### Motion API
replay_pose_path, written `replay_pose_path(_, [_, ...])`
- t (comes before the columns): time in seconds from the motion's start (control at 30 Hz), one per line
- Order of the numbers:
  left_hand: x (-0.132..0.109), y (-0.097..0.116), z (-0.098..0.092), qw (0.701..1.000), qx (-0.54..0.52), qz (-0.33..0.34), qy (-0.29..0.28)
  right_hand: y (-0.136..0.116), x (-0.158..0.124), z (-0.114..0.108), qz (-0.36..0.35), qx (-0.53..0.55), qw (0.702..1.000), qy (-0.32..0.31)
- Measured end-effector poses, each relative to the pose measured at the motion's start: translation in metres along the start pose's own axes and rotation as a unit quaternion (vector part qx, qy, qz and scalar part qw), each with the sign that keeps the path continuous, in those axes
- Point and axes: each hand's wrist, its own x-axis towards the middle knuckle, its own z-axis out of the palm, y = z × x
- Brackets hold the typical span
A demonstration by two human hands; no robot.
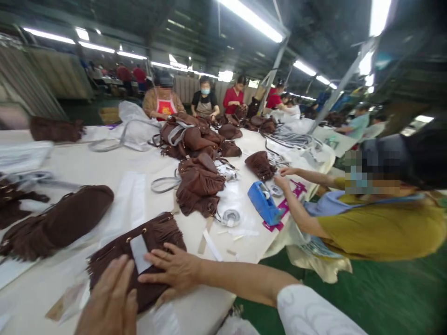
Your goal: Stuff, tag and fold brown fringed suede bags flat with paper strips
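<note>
A dark brown fringed handbag (159,237) lies flat on the pale table in front of me, with gold rings along its upper part. Across its middle rests a white strip (139,253). My right hand (176,270) is spread over the bag's right side, fingers stretched out, with fingertips at the strip's edge. Over the bag's lower left lies my left hand (110,298), its fingers straight and side by side. Neither hand grips anything. Parts of the bag are hidden beneath both hands.
Another brown bag (70,218) lies at the left. Ahead are a fringed bag (200,186), a bag heap (192,137) and a coiled grey strap (230,217). A blue tape dispenser (265,204) stands near a co-worker in a mustard shirt (380,228). Several people work across the table.
</note>
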Motion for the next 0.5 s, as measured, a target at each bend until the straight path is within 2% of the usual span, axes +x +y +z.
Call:
replay_pose_path(0.07, [-0.008,0.007,0.024,0.995,0.021,0.073,-0.065,-0.008,-0.005,0.0,0.005,-0.023,1.0,0.004])
replay_pose_path(0.1, [-0.017,0.008,0.035,0.994,0.041,0.079,-0.067,-0.012,-0.009,0.0,0.009,-0.027,1.0,0.008])
replay_pose_path(0.2, [-0.042,0.002,0.058,0.993,0.08,0.045,-0.073,-0.014,-0.024,0.004,0.026,-0.001,0.999,0.032])
replay_pose_path(0.27, [-0.047,-0.005,0.064,0.991,0.087,0.034,-0.091,-0.007,-0.038,0.006,0.044,0.04,0.997,0.038])
replay_pose_path(0.33, [-0.045,-0.006,0.063,0.99,0.1,0.023,-0.1,0.001,-0.055,0.002,0.074,0.085,0.993,0.029])
replay_pose_path(0.4, [-0.042,0.002,0.053,0.986,0.126,0.002,-0.107,0.004,-0.077,-0.009,0.121,0.117,0.985,0.029])
replay_pose_path(0.5, [-0.041,0.027,0.028,0.977,0.166,-0.033,-0.132,0.017,-0.111,-0.02,0.195,0.155,0.964,0.096])
